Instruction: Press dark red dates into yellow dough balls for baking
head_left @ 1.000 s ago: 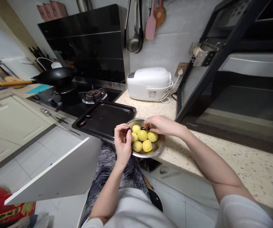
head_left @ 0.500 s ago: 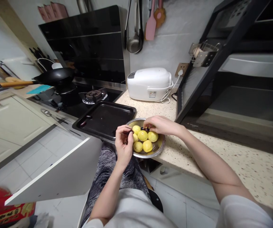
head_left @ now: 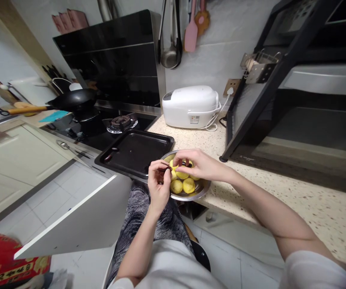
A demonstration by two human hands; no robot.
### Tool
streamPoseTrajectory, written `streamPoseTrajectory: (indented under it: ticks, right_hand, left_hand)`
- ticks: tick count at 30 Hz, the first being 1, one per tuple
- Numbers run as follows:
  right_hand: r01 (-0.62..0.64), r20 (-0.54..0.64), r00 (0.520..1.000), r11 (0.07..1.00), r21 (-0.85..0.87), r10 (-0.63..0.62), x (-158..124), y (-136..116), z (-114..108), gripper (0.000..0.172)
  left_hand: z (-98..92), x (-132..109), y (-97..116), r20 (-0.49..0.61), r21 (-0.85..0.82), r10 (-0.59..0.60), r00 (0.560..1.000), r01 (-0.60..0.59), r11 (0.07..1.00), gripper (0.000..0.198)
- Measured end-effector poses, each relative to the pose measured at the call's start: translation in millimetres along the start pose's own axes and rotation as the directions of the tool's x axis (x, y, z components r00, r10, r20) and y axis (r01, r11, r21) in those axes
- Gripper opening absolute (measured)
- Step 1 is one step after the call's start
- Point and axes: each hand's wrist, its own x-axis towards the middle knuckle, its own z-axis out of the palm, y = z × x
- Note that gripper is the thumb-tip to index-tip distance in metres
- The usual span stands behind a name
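Observation:
A round metal bowl [head_left: 201,193] holds several yellow balls [head_left: 189,185], which look smooth and soft. My left hand [head_left: 159,181] is at the bowl's left rim, its fingers curled around small dark brown-purple pieces [head_left: 160,171] whose kind I cannot make out. Over the bowl, my right hand [head_left: 201,163] reaches in from the right. Its thumb and forefinger point toward my left fingertips, with a gap between them where yellow shows. Something dark shows below the right fingers. Just left of the bowl lies a black baking tray [head_left: 136,150] with a few small dark pieces on it.
Behind the bowl stands a white rice cooker [head_left: 191,106]. A black rack with an oven [head_left: 305,132] is at the right. To the left are a gas burner [head_left: 121,123], a black wok [head_left: 75,100] and an open cabinet door [head_left: 79,218]. Utensils [head_left: 170,56] hang on the wall.
My right hand has moved left across the bowl, from the far-side balls to near my left fingertips. My left hand stays at the rim, still closed on the dark pieces.

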Motion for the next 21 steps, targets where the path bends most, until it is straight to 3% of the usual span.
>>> streamPoseTrajectory:
  ticks: [10, 21]
  right_hand:
    - [0.022, -0.138, 0.99, 0.997, -0.068, -0.032, 1.0, -2.2, 17.7, 0.015]
    - [0.075, -0.172, 0.981, 0.995, -0.061, -0.084, 2.8, -0.6, 19.9, 0.008]
  left_hand:
    - [-0.4, -0.2, 0.1, 0.018, 0.075, 0.021, 1.0, -0.022, 0.997, 0.004]
    - [-2.7, -1.6, -1.1, 0.032, 0.132, 0.062, 0.998, -0.065, 0.989, 0.012]
